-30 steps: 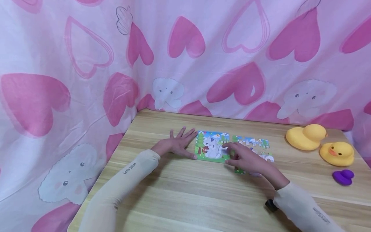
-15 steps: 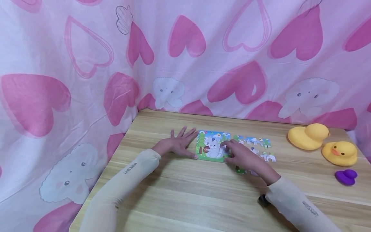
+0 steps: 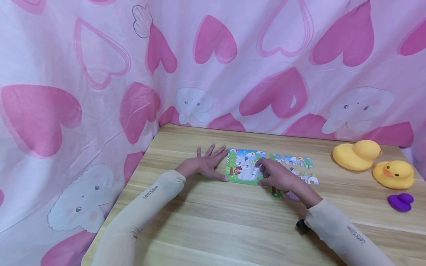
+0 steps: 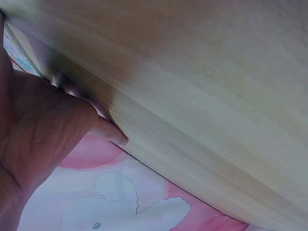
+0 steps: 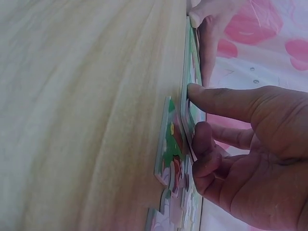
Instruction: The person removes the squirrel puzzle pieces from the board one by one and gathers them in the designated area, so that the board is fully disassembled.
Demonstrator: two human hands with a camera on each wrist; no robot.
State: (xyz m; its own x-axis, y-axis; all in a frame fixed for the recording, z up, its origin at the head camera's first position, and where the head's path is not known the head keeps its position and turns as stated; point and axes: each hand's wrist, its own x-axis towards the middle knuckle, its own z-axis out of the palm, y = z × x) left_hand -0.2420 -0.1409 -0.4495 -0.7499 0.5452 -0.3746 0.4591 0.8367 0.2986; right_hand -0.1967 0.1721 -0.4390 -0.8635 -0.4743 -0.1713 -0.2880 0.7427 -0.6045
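Note:
A small picture puzzle [image 3: 240, 173] of a pale squirrel-like animal lies flat on the wooden table. My left hand [image 3: 210, 165] is spread on the table, its fingertips and thumb tip right at the puzzle's left edge. With bent fingers, my right hand [image 3: 275, 173] pinches a puzzle piece [image 3: 255, 173] at the tail by the right edge; the fingers partly hide it. In the right wrist view, the thumb [image 5: 216, 101] is on the puzzle's edge and the other fingers curl. More puzzle pieces [image 3: 306, 162] lie just to the right, some behind my right hand.
Two yellow rubber ducks [image 3: 356, 155] and a small purple duck [image 3: 400, 202] sit at the table's right side. A pink curtain with hearts [image 3: 216, 40] hangs along the back and left of the wooden table [image 3: 199, 225].
My right hand has shifted slightly left over the puzzle's right edge, its fingers drawing in at the tail piece. The left hand keeps its place. The head view has turned slightly.

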